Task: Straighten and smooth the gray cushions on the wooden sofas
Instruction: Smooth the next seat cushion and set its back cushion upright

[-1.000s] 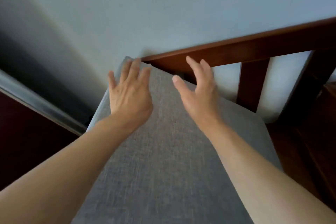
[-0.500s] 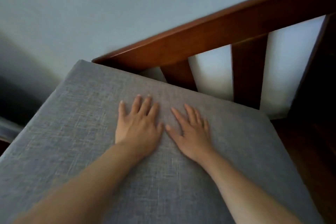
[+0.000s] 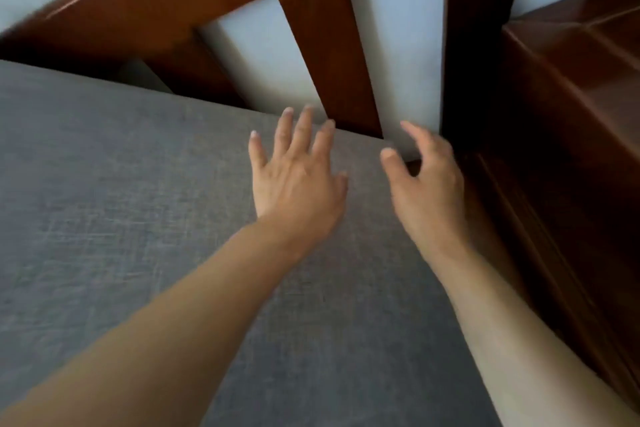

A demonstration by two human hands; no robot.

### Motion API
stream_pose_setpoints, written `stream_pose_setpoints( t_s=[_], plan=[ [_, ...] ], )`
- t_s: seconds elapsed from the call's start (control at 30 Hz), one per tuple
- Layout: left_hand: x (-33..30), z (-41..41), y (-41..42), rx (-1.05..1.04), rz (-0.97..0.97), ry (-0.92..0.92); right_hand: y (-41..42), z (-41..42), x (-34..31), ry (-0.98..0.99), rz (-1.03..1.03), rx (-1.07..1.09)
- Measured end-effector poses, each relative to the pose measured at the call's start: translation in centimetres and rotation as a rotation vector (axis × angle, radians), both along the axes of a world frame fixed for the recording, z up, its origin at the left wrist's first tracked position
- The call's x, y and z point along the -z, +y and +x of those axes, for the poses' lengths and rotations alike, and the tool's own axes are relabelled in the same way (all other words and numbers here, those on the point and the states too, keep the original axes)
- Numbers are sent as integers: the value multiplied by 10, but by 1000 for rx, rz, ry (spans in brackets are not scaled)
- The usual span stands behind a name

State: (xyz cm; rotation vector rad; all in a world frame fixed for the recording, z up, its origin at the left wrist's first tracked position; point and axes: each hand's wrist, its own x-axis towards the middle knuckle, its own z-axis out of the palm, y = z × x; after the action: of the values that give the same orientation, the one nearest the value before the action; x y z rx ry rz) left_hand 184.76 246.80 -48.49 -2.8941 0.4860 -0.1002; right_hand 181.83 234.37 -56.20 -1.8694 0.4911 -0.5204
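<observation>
The gray cushion (image 3: 145, 218) fills the left and near part of the view, lying flat on the wooden sofa (image 3: 346, 55), its far edge against the slatted backrest. Its woven cover looks soft over a fairly firm, slab-like filling, so it should be light enough to shift yet stiff enough to slide as one piece. The left hand (image 3: 294, 180) lies over the cushion near the far right corner, fingers straight and spread, holding nothing. The right hand (image 3: 426, 184) hovers just beside it at that corner, fingers loosely curled and empty. The corner and right edge seem the best places to take hold for squaring.
</observation>
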Motion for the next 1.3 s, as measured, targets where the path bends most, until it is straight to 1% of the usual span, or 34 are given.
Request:
stream_pose_setpoints(
  t_s=[0.03,0.07,0.1,0.17,0.2,0.23,0.27,0.33,0.37,0.4,0.43,0.47,0.5,0.53,0.57,0.6,0.63,0.7,0.73,0.77,0.83,0.87,0.93,1.0,1.07,1.13,1.17,1.2,1.23,1.27,1.3],
  plan=[
    [15,-22,-9,24,-48,-24,-7,-27,12,-32,-15,105],
    [27,-41,-9,31,-52,3,-3,-49,23,-4,-74,142],
    [41,-61,-1,27,8,87,10,-71,42,90,-166,68],
    [66,-87,20,-13,208,290,41,-105,82,351,-292,-318],
    [70,-91,26,-27,258,334,43,-109,88,470,-285,-451],
    [67,-88,24,-30,260,335,40,-102,83,492,-194,-471],
    [50,-93,27,-62,247,312,38,-100,62,435,-98,-436],
    [13,-100,40,-103,131,91,36,-99,22,118,90,-178],
    [-6,-109,62,-113,105,-32,52,-106,2,5,127,-82],
    [-20,-120,88,-142,102,-102,75,-110,-11,-47,59,-98],
    [-30,-131,112,-200,133,-69,103,-120,-16,3,-70,-200],
    [-37,-144,134,-264,196,23,134,-131,-12,94,-196,-384],
    [-42,-151,148,-307,242,124,154,-131,-8,187,-322,-524],
    [-49,-149,157,-306,251,156,163,-119,-16,241,-352,-604],
    [-61,-145,158,-321,210,139,164,-107,-34,270,-297,-654],
    [-74,-142,158,-325,159,36,161,-95,-58,197,-220,-640],
    [-94,-140,156,-331,91,-75,153,-86,-87,69,-110,-555],
    [-131,-152,176,-319,32,-295,160,-86,-131,-191,87,-290],
    [-138,-164,194,-326,12,-349,175,-92,-141,-251,95,-216],
    [-141,-176,214,-368,19,-318,200,-103,-142,-237,-7,-249],
    [-134,-196,246,-454,154,-152,254,-130,-116,-65,-283,-561],
    [-124,-196,255,-486,201,-90,266,-132,-99,20,-375,-669],
    [-120,-191,261,-477,221,-53,274,-124,-87,85,-392,-714],
    [-124,-188,259,-415,179,-62,269,-122,-92,119,-415,-680],
    [-129,-190,261,-390,162,31,268,-125,-106,276,-377,-717],
    [-150,-209,263,-394,155,148,281,-142,-131,415,-345,-797],
    [-165,-221,263,-385,134,140,284,-153,-150,411,-287,-828],
    [-181,-235,261,-359,102,73,282,-164,-170,350,-196,-814],
    [-195,-253,261,-301,56,-40,277,-179,-194,261,-121,-743],
    [-203,-273,262,-234,-17,-191,269,-196,-214,136,-64,-633],
    [-203,-296,266,-175,-93,-328,258,-216,-229,-27,-4,-500]
  ],
)
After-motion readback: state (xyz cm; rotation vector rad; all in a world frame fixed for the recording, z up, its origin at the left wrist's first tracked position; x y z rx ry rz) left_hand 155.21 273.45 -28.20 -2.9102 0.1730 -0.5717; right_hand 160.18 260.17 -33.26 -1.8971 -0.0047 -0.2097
